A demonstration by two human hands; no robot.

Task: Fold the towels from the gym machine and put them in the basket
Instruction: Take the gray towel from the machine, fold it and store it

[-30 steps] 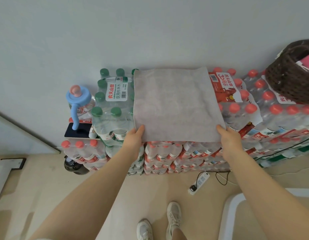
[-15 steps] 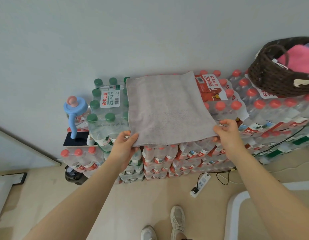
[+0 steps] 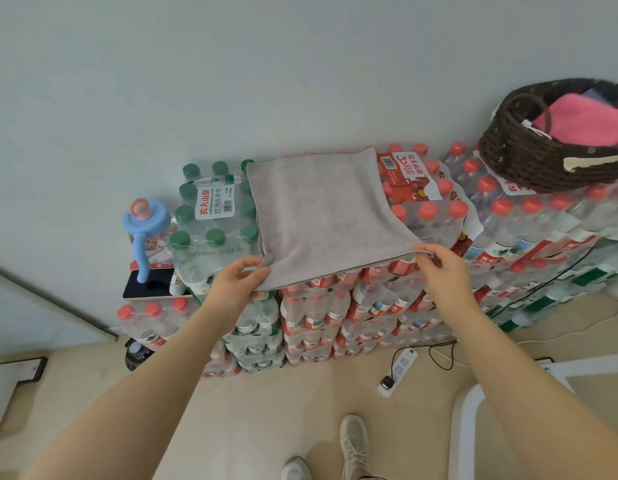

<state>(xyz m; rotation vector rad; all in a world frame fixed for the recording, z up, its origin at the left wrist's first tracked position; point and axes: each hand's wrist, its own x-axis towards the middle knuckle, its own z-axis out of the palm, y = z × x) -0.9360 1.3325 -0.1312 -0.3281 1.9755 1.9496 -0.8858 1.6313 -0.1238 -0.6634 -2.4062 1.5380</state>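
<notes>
A grey towel lies spread flat on top of stacked packs of water bottles. My left hand pinches the towel's near left corner. My right hand pinches its near right corner, which is lifted slightly off the bottles. A dark brown woven basket stands on the bottle packs at the far right, with a folded pink towel inside it.
A pack of green-capped bottles sits left of the towel, beside a blue pump-topped jug and a dark phone. On the floor lie a white power strip with black cable and a white frame. My shoes show below.
Both hands have closed their grip on the towel's near corners, and the right corner has lifted a little. The view has shifted, showing more of the basket.
</notes>
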